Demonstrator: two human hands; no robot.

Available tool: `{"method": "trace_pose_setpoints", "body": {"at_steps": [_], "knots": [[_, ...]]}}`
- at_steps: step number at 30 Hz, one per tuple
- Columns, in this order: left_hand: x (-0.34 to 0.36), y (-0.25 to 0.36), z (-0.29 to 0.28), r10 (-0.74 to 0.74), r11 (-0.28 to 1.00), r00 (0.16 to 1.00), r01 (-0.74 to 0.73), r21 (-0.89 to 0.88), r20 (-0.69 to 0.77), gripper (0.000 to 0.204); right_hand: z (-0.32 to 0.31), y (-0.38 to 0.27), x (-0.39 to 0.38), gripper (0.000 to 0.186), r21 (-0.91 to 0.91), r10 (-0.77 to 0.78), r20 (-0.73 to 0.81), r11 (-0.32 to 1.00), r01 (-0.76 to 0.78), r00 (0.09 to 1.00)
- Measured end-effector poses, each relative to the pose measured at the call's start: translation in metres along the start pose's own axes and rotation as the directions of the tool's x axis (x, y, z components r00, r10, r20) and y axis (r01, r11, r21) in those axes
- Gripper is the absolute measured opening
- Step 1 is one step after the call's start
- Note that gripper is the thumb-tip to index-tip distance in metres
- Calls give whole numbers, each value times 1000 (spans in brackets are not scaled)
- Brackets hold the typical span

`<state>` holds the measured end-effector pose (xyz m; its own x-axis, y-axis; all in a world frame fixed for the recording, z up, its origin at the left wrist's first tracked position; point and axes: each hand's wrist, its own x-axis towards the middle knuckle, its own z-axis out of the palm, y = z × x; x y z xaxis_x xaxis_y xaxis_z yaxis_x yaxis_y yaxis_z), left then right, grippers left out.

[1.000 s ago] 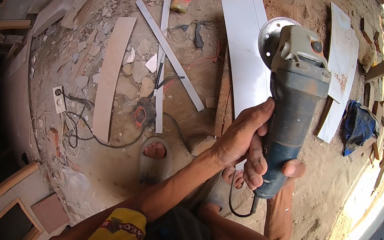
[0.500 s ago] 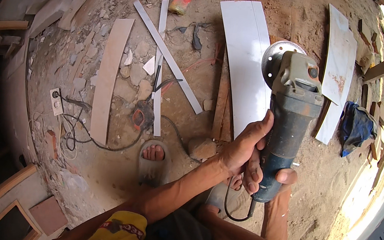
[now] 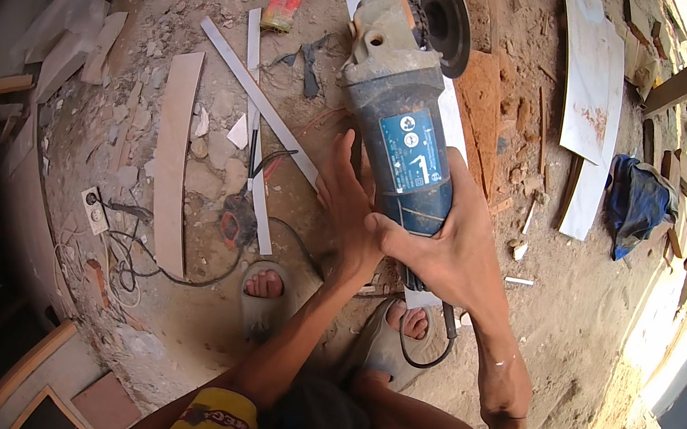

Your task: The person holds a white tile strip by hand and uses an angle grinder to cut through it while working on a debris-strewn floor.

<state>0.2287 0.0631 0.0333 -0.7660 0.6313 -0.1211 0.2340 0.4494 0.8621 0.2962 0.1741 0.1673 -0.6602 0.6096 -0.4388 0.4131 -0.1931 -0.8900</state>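
An angle grinder [image 3: 406,157] is held up in front of me, its label side facing up and its cutting disc [image 3: 445,24] pointing away. My right hand [image 3: 469,247] wraps round the rear of the body, with the thumb across the near end. Along the grinder's left side, my left hand [image 3: 351,207] has its fingers stretched out; whether they press on the body is hard to tell. The power cord [image 3: 450,330] loops down from the tool's end. Beneath the grinder, a long white tile [image 3: 454,116] is largely hidden.
Thin white strips [image 3: 265,114] lie crossed at the left, beside a beige tile strip [image 3: 175,154]. A socket block [image 3: 94,210] with tangled cable sits further left. White marbled pieces [image 3: 590,100] and a blue cloth [image 3: 634,205] lie right. A red-labelled bottle [image 3: 285,2] lies far off.
The grinder has moved left and rolled over, so its label now shows and the disc sits at its right. My left hand's fingers have straightened beside it; my right hand has come round its right side.
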Motion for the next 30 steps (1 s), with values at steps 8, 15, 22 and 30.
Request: {"method": "trace_pose_setpoints", "body": {"at_steps": [8, 15, 22, 30], "knots": [[-31, -24, 46, 45, 938, 997, -66, 340, 70, 110, 7, -4, 72, 77, -205, -119, -58, 973, 105, 991], [-16, -1, 26, 100, 969, 994, -108, 224, 45, 90, 3, 18, 121, 70, -233, -170, -89, 962, 145, 982], [70, -10, -46, 13, 997, 922, -43, 67, 388, 98, 2, 29, 143, 72, -262, -115, -100, 961, 85, 988], [118, -18, -65, 142, 839, 821, -396, 373, 553, 156, 6, 42, 159, 73, -255, -157, -89, 958, 129, 984]]}}
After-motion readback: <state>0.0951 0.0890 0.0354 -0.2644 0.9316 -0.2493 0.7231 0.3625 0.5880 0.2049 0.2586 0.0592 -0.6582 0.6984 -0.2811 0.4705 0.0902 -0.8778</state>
